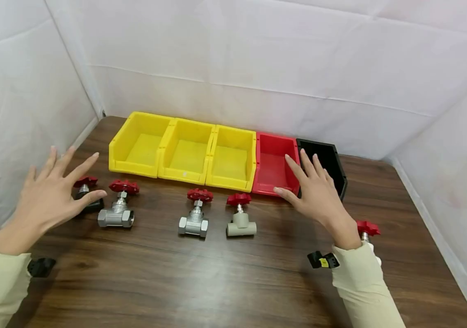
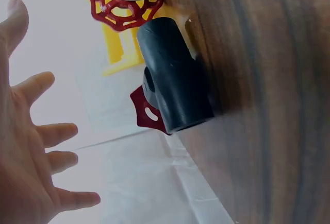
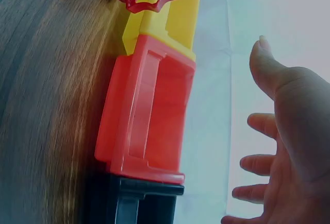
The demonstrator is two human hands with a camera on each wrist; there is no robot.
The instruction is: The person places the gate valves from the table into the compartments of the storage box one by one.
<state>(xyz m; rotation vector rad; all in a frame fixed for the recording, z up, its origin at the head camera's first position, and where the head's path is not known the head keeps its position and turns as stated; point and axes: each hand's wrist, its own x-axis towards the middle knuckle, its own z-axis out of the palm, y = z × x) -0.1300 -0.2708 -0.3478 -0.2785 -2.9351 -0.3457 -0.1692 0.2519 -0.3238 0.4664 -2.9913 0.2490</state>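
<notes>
My left hand (image 1: 48, 196) hovers with fingers spread and holds nothing. It partly covers a black plastic valve (image 2: 175, 74) with a red handwheel. Just right of its thumb stands a metal valve (image 1: 116, 216), also topped by a red handwheel. My right hand (image 1: 317, 193), likewise spread and holding nothing, overlaps the red bin (image 1: 264, 187) and black bin (image 1: 341, 182) in the head view. Between the hands stand another metal valve (image 1: 193, 225) and a beige plastic valve (image 1: 241, 228). A white valve, mostly hidden behind my right wrist, shows its red handwheel (image 1: 367, 228).
Three yellow bins (image 1: 135, 169) join the red and black ones in a row along the back of the brown wooden table (image 1: 200, 291). White sheeting (image 1: 237, 54) rises behind and at both sides. Each wrist carries a small black camera (image 1: 41, 267).
</notes>
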